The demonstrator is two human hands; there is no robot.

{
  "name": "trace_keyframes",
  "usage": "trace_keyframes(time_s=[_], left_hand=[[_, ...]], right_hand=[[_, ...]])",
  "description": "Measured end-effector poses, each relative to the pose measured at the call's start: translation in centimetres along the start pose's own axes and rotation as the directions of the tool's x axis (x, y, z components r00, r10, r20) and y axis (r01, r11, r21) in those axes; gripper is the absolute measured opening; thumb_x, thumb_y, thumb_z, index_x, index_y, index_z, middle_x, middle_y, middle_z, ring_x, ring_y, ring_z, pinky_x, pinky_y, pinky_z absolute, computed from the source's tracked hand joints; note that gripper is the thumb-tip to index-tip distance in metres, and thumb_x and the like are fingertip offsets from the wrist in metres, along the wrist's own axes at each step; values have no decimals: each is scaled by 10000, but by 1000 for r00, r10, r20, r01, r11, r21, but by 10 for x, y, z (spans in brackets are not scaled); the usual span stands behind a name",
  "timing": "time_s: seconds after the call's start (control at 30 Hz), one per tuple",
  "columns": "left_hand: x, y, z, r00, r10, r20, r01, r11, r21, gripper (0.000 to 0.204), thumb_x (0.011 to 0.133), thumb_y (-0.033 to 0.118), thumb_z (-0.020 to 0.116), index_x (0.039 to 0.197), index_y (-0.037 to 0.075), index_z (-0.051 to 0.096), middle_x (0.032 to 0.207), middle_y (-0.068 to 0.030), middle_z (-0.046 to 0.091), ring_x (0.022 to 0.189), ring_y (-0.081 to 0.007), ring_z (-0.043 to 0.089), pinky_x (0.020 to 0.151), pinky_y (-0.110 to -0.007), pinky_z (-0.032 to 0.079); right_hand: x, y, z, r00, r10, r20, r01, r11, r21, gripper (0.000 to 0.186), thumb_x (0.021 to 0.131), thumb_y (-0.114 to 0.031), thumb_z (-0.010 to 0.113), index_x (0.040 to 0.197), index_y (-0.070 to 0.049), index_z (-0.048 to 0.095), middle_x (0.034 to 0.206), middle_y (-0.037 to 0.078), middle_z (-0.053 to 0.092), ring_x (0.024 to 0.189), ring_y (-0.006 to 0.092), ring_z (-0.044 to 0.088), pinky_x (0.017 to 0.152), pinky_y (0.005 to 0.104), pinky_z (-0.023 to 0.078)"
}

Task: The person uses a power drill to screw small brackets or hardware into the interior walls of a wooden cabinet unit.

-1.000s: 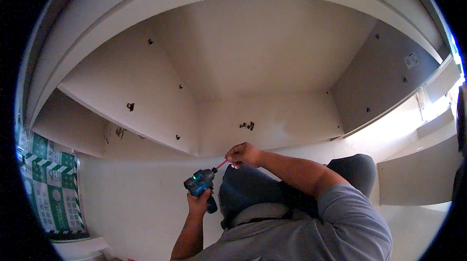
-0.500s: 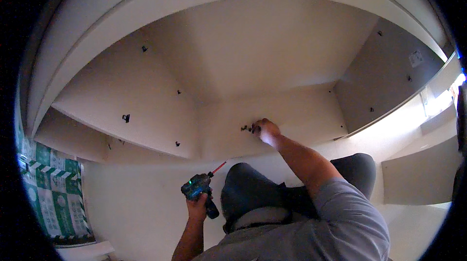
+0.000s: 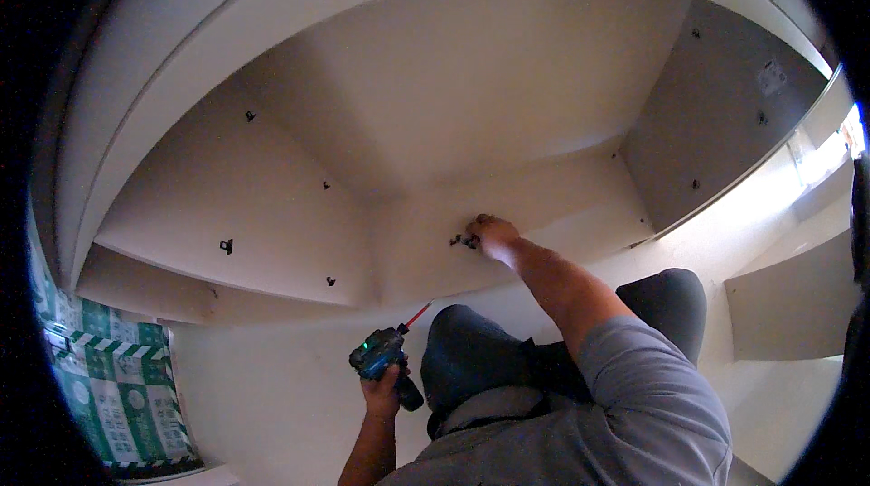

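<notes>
In the head view my left hand grips a dark blue cordless drill with a small green light and a long red bit angled up to the right. My right hand reaches into a white cabinet, fingers closed down on a small pile of dark metal fittings on its bottom panel. What exactly the fingers hold is hidden. Small dark fittings are fixed along the left and right side panels.
Past the left side panel is another white compartment. Green-and-white printed protective sheeting covers a surface at lower left. A pale board stands at right, below a bright opening. My bent knees in grey trousers are under the cabinet's front edge.
My right hand left the drill's red bit and moved up and forward to the fittings in the cabinet. The drill stays in my left hand, shifted slightly right in view.
</notes>
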State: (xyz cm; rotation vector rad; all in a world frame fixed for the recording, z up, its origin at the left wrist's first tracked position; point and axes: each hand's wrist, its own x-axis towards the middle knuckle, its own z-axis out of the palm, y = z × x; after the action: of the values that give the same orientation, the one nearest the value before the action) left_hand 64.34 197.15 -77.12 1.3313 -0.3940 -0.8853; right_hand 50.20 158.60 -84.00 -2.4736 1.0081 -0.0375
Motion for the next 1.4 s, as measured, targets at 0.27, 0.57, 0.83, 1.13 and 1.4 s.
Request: trace_keyframes(time_s=[0.27,0.57,0.83,1.13,1.4], left_hand=[[-3,5,-2,999,28,32,-30,997,65,402,872,126,701,1244,40,575,1054,-112,678,920,-215,665,785,-374,561],[10,20,23,978,132,164,-117,988,-96,381,870,143,707,1216,36,589,1049,-114,669,851,-197,656,749,-334,552],[20,19,17,925,123,360,-53,979,-197,366,868,87,698,1219,73,595,1033,-90,654,825,-225,653,708,-364,578],[57,-16,-7,874,140,466,-35,973,-226,461,849,182,729,1251,29,565,1027,-126,668,831,-205,654,742,-347,555],[77,-25,-15,800,115,590,45,967,-250,447,860,188,730,1244,39,554,1030,-116,658,840,-207,649,745,-344,547]], right_hand=[[14,41,15,957,-103,-272,75,991,-111,203,870,-189,592,1044,-111,661,1050,136,654,1058,342,627,840,457,537],[-89,-43,-154,924,-260,281,234,964,124,169,901,-172,650,1028,-62,670,930,120,713,804,270,713,759,405,556],[-174,-131,-153,979,-162,125,40,752,658,218,945,-174,690,1083,-7,658,898,70,721,795,130,704,732,285,570],[-172,-132,-97,997,-65,30,17,622,783,182,952,-116,671,1073,18,647,887,77,713,794,141,703,714,283,563],[-180,-143,-74,998,0,-56,41,681,731,141,917,-68,692,1042,-9,667,912,67,709,811,150,693,715,293,561]])
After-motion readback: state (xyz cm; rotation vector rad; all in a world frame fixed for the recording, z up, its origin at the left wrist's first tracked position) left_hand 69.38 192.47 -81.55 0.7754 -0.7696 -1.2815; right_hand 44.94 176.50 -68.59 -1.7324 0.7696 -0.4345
